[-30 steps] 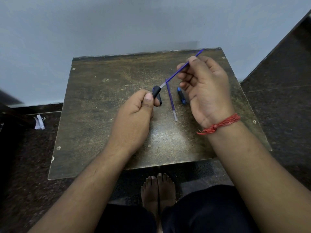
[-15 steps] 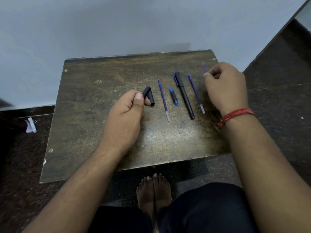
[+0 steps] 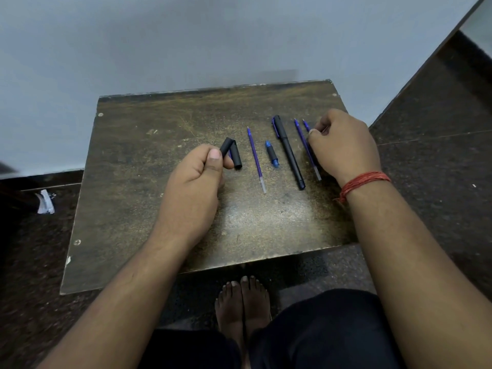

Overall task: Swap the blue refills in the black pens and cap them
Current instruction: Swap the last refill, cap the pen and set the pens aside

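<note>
Left hand pinching black barrel — scuffed brown table, grey wall.

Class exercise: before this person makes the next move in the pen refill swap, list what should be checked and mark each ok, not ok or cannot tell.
1. Left hand grips the empty black barrel: ok.
2. Barrel's open end faces clear of the fingers: ok.
3. Right hand has set its refill flat on the table: cannot tell, the fingers cover most of it.
4. Spare refill lies free, within reach: ok.
5. Black cap lies beside the left hand: ok.
6. Whole black pen is capped: ok.
</note>
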